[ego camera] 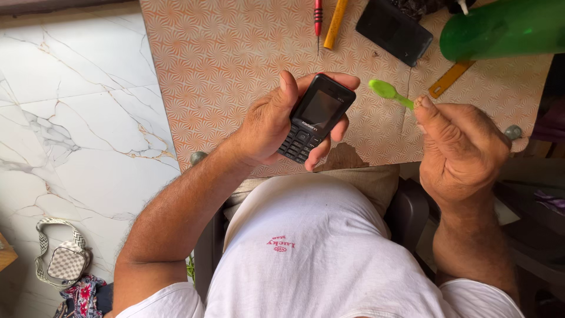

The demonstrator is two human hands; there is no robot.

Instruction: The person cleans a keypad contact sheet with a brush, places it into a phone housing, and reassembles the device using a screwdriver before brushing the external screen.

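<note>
My left hand point(273, 121) grips a small black keypad phone point(315, 118), screen facing up, just above the near edge of the patterned orange table point(235, 53). My right hand point(462, 150) is closed around a green toothbrush point(388, 92) whose head sticks out to the left, a short gap from the phone. The brush handle is hidden inside the fist.
On the table's far side lie a red screwdriver point(318, 17), a yellow tool point(335, 23), a black flat device point(394, 30), a yellow ruler point(450, 78) and a green bottle point(503, 29). A patterned handbag point(62, 262) rests on the marble floor at lower left.
</note>
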